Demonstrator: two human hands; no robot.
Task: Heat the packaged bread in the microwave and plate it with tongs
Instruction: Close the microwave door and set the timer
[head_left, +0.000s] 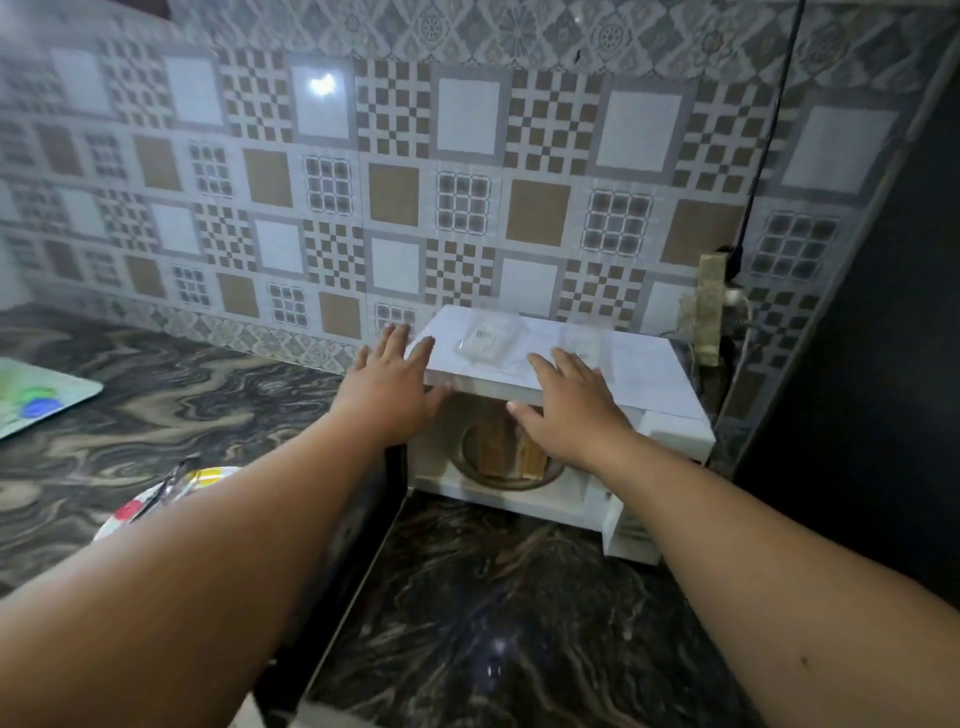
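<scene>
On the countertop (218, 384), bread (511, 449) sits inside the open microwave (649, 374)

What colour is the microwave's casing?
White: the microwave shows plainly in the head view, its only view.

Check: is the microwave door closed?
No, the door hangs open to the left, with bread visible inside the microwave.
</scene>
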